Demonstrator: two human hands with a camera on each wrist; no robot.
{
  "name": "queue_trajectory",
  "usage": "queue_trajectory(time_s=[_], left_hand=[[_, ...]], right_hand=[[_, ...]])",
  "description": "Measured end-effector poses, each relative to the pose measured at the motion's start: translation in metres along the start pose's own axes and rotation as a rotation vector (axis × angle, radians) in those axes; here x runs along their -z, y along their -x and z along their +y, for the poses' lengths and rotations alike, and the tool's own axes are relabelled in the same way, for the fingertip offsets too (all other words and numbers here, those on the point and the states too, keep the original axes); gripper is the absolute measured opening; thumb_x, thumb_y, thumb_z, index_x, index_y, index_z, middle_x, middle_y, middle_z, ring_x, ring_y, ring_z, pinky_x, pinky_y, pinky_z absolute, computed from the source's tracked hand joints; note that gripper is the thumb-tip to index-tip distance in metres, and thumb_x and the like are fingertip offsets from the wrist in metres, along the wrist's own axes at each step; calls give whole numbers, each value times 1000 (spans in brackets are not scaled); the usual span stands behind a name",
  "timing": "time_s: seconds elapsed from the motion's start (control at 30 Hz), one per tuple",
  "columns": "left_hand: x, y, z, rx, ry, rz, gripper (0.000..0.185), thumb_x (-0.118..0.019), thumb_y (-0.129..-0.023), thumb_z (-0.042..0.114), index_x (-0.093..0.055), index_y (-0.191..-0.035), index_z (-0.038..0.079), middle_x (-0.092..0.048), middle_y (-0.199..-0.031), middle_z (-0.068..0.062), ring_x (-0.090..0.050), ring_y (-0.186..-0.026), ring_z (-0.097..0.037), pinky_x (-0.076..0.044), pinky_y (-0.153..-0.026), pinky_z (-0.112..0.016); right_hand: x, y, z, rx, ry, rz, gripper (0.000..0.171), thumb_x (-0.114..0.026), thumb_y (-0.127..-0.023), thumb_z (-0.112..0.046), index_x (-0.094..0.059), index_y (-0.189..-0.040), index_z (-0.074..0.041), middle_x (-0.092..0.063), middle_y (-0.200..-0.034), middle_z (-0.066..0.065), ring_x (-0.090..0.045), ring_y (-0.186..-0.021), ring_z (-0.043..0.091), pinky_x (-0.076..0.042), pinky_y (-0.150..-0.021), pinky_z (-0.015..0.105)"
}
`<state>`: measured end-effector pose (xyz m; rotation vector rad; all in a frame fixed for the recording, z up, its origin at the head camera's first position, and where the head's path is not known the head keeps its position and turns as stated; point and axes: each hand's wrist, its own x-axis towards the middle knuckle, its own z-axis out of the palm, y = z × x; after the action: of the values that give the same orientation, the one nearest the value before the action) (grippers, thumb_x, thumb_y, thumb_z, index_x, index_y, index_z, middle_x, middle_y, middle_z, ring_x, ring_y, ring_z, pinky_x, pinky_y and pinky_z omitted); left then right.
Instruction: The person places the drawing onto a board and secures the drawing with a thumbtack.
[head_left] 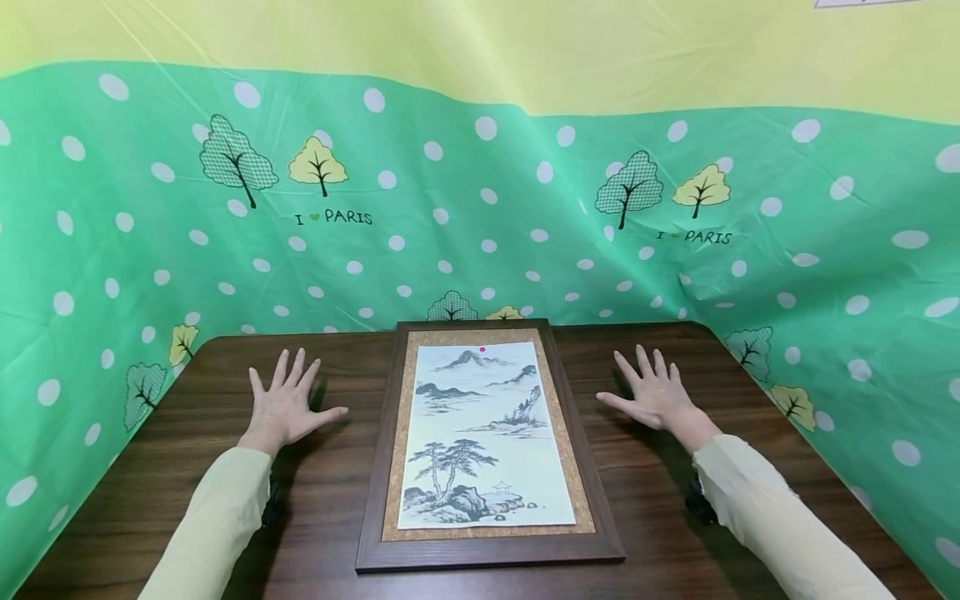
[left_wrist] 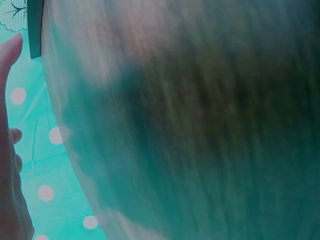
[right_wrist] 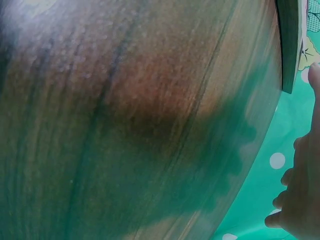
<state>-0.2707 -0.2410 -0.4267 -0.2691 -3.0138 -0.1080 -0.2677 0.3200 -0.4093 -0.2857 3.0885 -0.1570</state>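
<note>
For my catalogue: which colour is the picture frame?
Dark brown wood picture frame, clearest in the head view.

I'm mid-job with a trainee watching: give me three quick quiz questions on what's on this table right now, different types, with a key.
1. True or false: the left hand is gripping the framed painting.
2. Multiple choice: where does the framed painting lie on the table? A) left of both hands B) between the two hands C) right of both hands
3. Fill in the gap: the fingers of the right hand are ____, holding nothing.

Key
1. False: the left hand is spread flat over the table, apart from the frame.
2. B: it lies flat in the middle, with one hand on each side.
3. Spread (straight and open).
</note>
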Motion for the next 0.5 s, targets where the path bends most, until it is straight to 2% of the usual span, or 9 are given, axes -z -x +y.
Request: queue_trajectory(time_s=[0.1, 0.33, 0.5], left_hand=[[1, 1, 2, 3, 1, 2, 105, -47, -70, 76, -25, -143, 4, -12, -148, -23, 0, -135, -40, 9, -95, -69], [1, 2, 3, 4, 7, -14, 104, -50, -71, 74, -24, -143, 4, -10, -148, -23, 0, -135, -40, 13, -95, -68], [-1, 2, 2, 0, 2, -10, 105, -49, -70, 75, -25, -143, 4, -11, -148, -24, -2, -135, -41, 8, -95, -69]], right_hand=[[0, 1, 1, 3, 5, 0, 90, -40, -83, -67, -17, -145, -5, -4, -144, 33, -2, -127, 56, -3, -98, 68], [0, 2, 4, 3, 22, 0, 91, -40, -83, -67, -18, -145, -5, -6, -144, 33, -3, -127, 56, -3, -98, 68], [0, 3, 5, 5, 25, 0, 91, -40, -83, -67, -18, -145, -4, -6, -144, 33, -2, -127, 56, -3, -98, 67]])
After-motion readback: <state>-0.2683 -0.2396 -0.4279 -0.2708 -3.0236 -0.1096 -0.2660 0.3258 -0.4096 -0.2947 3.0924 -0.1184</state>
